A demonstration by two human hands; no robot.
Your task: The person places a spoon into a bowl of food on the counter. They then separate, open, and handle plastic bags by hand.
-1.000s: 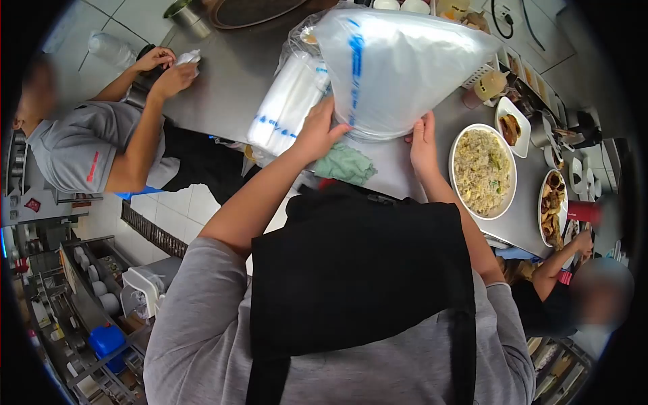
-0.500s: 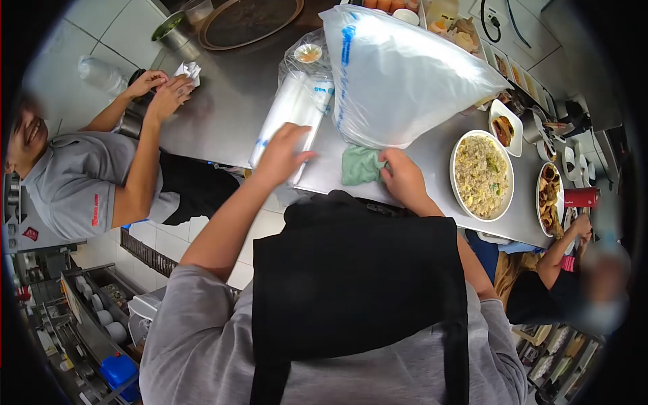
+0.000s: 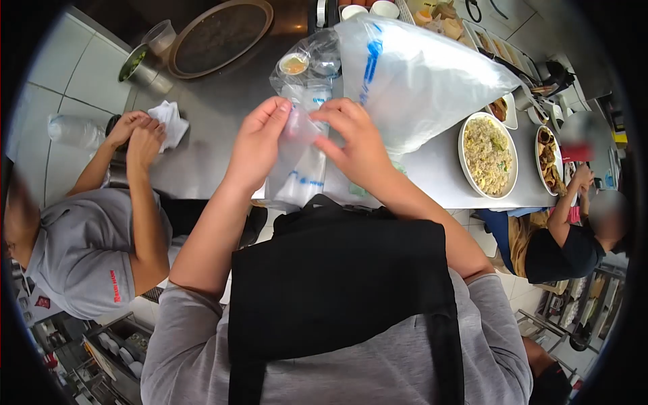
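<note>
My left hand [image 3: 258,143] pinches a thin clear plastic bag [image 3: 297,131] between thumb and fingers, above a flat stack of plastic bags [image 3: 295,182] with blue print. Close by on the right, my right hand [image 3: 358,145] has its thumb and fingers apart, with the fingertips at the bag's edge. A large, full-looking translucent bag [image 3: 425,81] stands just beyond that hand. Under my right wrist, a green cloth [image 3: 356,190] is mostly hidden. Behind the stack sits a small cup [image 3: 293,64] with orange contents amid crumpled clear plastic.
On the steel counter [image 3: 216,121] to the right are a bowl of fried rice [image 3: 487,156] and a plate of browned food [image 3: 548,158]. A round tray [image 3: 219,39] and metal pot [image 3: 144,67] stand at back left. One co-worker [image 3: 88,236] holds a white cloth [image 3: 167,124]; another [image 3: 563,236] is at right.
My right hand has left the green cloth and come up beside my left. My left hand has moved up and taken hold of a plastic bag. The view has shifted slightly.
</note>
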